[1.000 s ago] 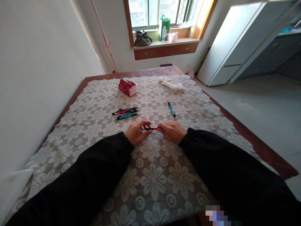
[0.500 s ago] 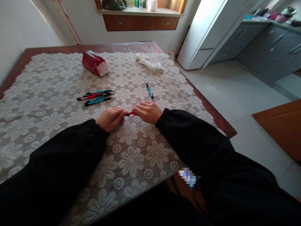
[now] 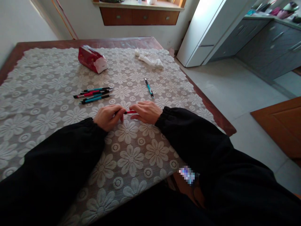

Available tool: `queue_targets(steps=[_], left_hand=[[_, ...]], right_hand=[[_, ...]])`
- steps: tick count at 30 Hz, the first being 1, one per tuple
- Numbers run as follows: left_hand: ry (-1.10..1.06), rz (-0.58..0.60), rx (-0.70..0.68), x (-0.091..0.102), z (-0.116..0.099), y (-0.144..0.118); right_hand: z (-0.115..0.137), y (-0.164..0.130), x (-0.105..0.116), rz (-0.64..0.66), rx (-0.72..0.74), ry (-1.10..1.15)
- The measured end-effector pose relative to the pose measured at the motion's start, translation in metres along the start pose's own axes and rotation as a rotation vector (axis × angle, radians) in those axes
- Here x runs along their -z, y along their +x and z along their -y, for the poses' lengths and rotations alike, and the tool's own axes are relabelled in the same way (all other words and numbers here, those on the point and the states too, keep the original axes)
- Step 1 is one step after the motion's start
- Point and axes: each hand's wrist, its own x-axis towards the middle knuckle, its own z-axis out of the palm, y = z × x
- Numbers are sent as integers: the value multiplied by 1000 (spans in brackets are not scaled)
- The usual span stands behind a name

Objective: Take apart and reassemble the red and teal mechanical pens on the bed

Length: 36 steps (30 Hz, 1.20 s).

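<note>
The left hand (image 3: 107,116) and the right hand (image 3: 147,111) met low over the desk (image 3: 35,103), each pinching one end of a red pen (image 3: 130,112). Only a short red stretch showed between them; the rest was hidden under the fingers (image 3: 119,111). The pen lay roughly level, its long axis running left to right, from one hand straight across to the other, so neither hand was nearer. It sat just above the lace cloth (whether it touched the cloth I could not tell). Both sets of fingers were curled in and pressed on the pen, not spread. A bundle of pens (image 3: 92,94) lay near, up and to the left; a single teal pen (image 3: 149,88) lay just beyond the right hand.
</note>
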Motion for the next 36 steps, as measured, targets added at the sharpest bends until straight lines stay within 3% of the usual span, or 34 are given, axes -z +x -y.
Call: queue_targets(steps=[9,16,19,22,24,27,29,32,36], left_hand=[[39,-90,-78,-3,-1,-4],[92,-74,-115,-3,-3,-2],[165,-120,-117,-4,-4,-2],[278,-181,-28,-5,-3,-3],[309,-213,90,-5,-1,-4],[326,-221,209,-5,3,-4],[344,-205,157,-6,4,-4],[367,-181,55,-6,4,-3],[348,-160,122,-6,5,-4]], right_hand=[[2,-1,1,72,-36,5],[5,-4,2,73,-8,7],[7,4,10,157,-95,51],[9,22,18,258,-232,76],[8,34,18,224,-255,75],[3,45,8,59,-148,25],[0,44,-2,7,-79,-19],[-2,40,-14,23,-101,-34],[-1,37,-16,2,-90,-28]])
